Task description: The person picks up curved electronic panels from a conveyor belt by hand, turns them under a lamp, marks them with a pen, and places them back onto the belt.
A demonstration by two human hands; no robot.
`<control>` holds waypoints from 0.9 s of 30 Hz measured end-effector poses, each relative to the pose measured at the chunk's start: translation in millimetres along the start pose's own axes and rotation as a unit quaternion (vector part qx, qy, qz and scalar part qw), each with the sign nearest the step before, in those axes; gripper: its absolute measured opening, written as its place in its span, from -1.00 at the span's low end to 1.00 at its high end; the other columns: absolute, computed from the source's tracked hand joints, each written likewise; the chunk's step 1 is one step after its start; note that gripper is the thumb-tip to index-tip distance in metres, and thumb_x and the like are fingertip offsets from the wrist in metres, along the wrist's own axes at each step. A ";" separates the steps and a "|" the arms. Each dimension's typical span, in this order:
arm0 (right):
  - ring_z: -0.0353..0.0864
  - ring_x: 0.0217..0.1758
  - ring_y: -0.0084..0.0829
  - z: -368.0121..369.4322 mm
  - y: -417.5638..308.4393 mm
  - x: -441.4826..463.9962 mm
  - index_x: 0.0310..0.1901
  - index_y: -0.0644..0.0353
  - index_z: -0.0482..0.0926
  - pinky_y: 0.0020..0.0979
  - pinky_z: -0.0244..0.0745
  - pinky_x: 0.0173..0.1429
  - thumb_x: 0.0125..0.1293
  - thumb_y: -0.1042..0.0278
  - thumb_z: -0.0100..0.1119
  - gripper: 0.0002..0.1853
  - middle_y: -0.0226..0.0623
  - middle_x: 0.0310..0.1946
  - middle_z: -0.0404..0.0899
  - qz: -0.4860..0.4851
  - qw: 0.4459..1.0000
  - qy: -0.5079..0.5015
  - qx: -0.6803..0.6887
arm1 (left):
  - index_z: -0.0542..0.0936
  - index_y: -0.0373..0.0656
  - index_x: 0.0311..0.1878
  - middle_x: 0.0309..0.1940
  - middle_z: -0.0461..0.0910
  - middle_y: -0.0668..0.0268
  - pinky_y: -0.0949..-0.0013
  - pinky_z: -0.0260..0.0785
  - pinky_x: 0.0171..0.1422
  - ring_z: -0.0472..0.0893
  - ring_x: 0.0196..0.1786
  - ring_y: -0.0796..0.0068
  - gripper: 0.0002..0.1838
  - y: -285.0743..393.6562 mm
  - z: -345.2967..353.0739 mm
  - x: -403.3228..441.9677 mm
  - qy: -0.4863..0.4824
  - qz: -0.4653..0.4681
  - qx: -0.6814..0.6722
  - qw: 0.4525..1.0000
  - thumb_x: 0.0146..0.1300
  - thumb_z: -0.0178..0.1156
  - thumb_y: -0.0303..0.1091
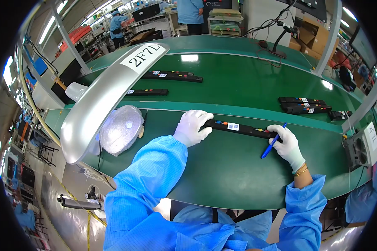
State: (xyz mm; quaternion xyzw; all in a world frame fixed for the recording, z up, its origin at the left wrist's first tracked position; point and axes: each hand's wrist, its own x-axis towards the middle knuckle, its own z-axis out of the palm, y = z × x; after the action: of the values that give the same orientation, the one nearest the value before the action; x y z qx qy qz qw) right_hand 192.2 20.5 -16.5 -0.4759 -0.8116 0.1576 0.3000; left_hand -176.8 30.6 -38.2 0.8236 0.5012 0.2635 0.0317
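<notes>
A long black bar (245,129) with a white label and small coloured parts lies on the green bench (222,175) in front of me. My left hand (192,127), in a white glove, grips its left end between thumb and fingers. Gloved in white too, my right hand (287,144) holds a blue pen (274,141) that slants across the fingers, and its fingertips touch the bar's right end.
A silver lamp (100,100) marked 2F7L hangs at left beside a bubble-wrapped round object (121,130). More black bars lie beyond, at left (171,76) and right (308,106). A grey fan-like box (360,148) stands at right. Two people (190,12) are in the background.
</notes>
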 end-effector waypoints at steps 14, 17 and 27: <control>0.59 0.18 -0.24 5.1 20.7 1.4 0.17 0.29 0.54 -0.32 0.41 0.33 0.21 0.63 0.19 -0.56 -0.15 0.09 0.62 -0.027 0.998 -0.020 0.043 | 0.63 -0.05 0.05 -0.06 0.60 0.21 0.04 0.34 0.22 0.53 0.07 0.08 -0.56 -12.6 11.5 0.3 0.043 0.031 0.005 0.999 0.15 0.23 -0.06; 0.50 0.29 -0.30 6.6 34.4 1.0 0.25 0.37 0.47 -0.36 0.28 0.44 0.28 0.71 0.09 -0.53 -0.14 0.18 0.54 0.007 0.993 -0.053 0.104 | 0.64 -0.01 0.05 -0.06 0.59 0.24 0.05 0.31 0.24 0.50 0.08 0.13 -0.56 -20.0 19.8 0.6 0.046 0.026 0.003 0.999 0.13 0.22 -0.04; 0.44 0.35 -0.31 8.4 37.5 2.2 0.28 0.38 0.43 -0.36 0.21 0.48 0.32 0.71 0.07 -0.54 -0.15 0.22 0.49 0.034 0.991 -0.063 0.117 | 0.67 0.00 0.04 -0.07 0.56 0.26 0.10 0.26 0.31 0.46 0.11 0.18 -0.55 -14.9 17.3 0.6 0.035 -0.011 -0.026 0.999 0.08 0.25 -0.06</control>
State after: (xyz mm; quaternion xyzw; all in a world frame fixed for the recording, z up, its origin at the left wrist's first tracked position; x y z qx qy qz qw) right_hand 211.5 41.3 -42.6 -0.4541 -0.7879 0.2916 0.2967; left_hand -180.5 42.1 -57.6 0.8074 0.5036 0.3051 0.0385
